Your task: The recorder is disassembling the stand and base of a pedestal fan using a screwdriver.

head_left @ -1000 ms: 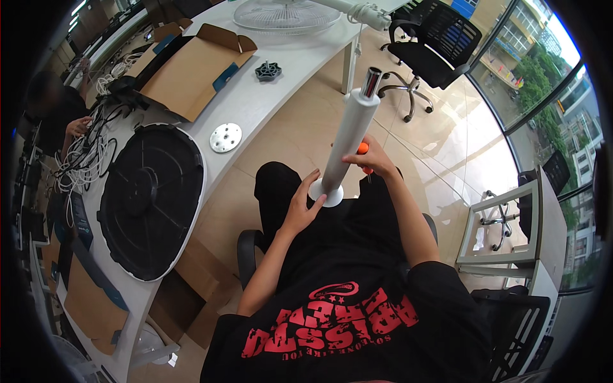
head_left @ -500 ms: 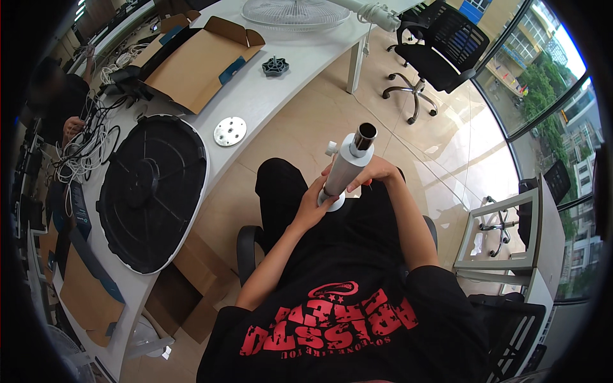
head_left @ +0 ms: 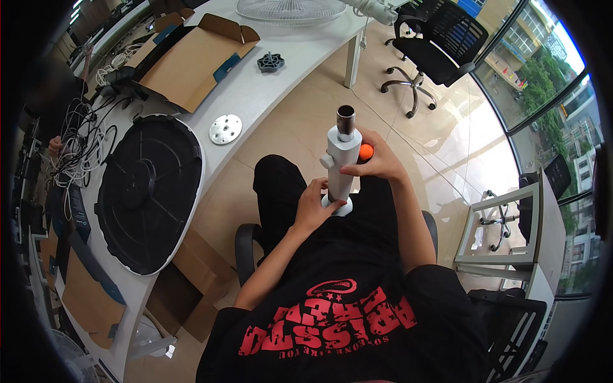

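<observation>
A white fan-stand pole [head_left: 343, 156] with a chrome inner tube [head_left: 345, 121] at its top stands nearly upright over my lap. A small white knob [head_left: 327, 161] juts from its left side. My left hand [head_left: 314, 205] is closed round the pole's lower end, just above the round white flange [head_left: 340, 207]. Higher up, my right hand [head_left: 378, 156] grips the pole from the right, thumb across its front. Tucked in that same hand is something with a rounded orange end [head_left: 366, 152]; the rest of it is hidden.
On the white table [head_left: 246, 105] at left lie a round black base [head_left: 147, 191], a white metal disc with holes [head_left: 225, 129], a dark star-shaped knob [head_left: 270, 62], an open cardboard box [head_left: 191, 64] and tangled cables [head_left: 80, 150]. A fan grille [head_left: 290, 9] lies farther back. Another person's hand [head_left: 55, 146] is at far left.
My right hand has moved up the pole from its lower part, and the orange end now shows in it. The pole has become more upright, its top shifting left. The other person's hand moved.
</observation>
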`<state>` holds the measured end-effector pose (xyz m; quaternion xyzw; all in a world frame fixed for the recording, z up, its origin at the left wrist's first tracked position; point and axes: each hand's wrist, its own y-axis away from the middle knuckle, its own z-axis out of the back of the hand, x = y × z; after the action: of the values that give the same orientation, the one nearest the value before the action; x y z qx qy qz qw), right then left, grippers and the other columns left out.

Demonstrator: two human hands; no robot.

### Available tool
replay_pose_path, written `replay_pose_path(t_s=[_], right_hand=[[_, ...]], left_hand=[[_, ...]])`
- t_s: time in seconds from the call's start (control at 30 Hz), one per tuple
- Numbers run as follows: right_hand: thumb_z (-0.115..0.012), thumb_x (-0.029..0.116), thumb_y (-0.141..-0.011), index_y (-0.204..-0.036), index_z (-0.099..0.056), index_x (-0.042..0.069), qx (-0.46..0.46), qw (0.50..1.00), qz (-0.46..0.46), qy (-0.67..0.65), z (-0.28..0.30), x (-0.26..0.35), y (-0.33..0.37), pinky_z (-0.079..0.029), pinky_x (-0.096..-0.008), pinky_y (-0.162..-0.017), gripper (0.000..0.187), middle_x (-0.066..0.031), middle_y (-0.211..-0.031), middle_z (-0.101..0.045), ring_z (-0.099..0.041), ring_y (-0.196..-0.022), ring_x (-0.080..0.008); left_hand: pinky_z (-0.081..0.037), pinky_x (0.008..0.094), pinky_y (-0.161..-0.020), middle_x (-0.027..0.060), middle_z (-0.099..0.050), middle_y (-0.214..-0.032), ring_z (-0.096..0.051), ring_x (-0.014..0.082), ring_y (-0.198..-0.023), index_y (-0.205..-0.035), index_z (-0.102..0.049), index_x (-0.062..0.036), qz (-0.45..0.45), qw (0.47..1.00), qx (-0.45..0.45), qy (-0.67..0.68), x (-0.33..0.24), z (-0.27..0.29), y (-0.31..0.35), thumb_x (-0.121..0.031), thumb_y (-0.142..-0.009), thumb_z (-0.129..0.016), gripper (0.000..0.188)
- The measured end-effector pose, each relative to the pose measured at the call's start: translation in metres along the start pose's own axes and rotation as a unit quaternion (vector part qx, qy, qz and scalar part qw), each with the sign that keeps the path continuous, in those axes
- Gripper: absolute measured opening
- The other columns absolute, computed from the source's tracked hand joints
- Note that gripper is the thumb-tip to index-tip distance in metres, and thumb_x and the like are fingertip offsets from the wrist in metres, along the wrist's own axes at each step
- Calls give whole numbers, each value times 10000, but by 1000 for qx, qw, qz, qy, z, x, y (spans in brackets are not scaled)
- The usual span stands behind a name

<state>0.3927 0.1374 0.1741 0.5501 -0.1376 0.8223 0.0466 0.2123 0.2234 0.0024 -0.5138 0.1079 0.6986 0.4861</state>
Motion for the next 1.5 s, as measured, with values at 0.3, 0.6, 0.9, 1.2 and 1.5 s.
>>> replay_pose_path(t_s=[0.3, 0.6, 0.9, 1.2, 1.5], right_hand=[[-932, 326, -675, -1167, -660, 41, 49, 996, -8, -72, 13, -31, 12, -492, -340, -926, 630, -56, -1100, -678, -627, -1026, -181], [-941, 299, -711, -1171, -644, 58, -8, 998, 33, -53, 7, -16, 5, -480, -313, -868, 599, -30, -1032, -657, -599, -965, -138], [-919, 273, -755, -1210, -616, 56, 92, 991, 3, -101, -15, -10, -17, -485, -319, -897, 588, -44, -1078, -679, -615, -998, -141], [-868, 364, -792, -1241, -665, 26, 164, 982, 46, -75, -26, 0, -29, -510, -316, -826, 598, -62, -962, -700, -644, -903, -158], [-831, 393, -844, -1255, -640, 17, 224, 970, -20, -88, -43, 3, -43, -494, -296, -628, 589, -81, -981, -720, -616, -716, -143]], left_hand=[[-522, 313, -638, 102, -706, -929, -702, 206, -800, -1004, -647, -9, -23, 993, -62, 102, -45, 40, -20, -371, -894, -787, 403], [-436, 290, -514, 68, -604, -647, -600, 160, -551, -808, -636, -2, -91, 994, -60, -10, -94, 73, -48, -425, -904, -772, 455], [-501, 371, -940, 93, -583, -1242, -577, 228, -1183, -1296, -553, -69, -126, 980, -75, 132, -75, 102, -51, -367, -897, -790, 552], [-425, 432, -1058, 153, -590, -1379, -544, 319, -1281, -1428, -541, -49, -142, 979, -62, 135, -73, 132, -52, -421, -1030, -562, 546], [-305, 514, -1199, 231, -494, -1498, -339, 379, -1497, -1198, -630, -27, -144, 938, -5, 315, -66, 127, -51, -550, -1067, -383, 594]])
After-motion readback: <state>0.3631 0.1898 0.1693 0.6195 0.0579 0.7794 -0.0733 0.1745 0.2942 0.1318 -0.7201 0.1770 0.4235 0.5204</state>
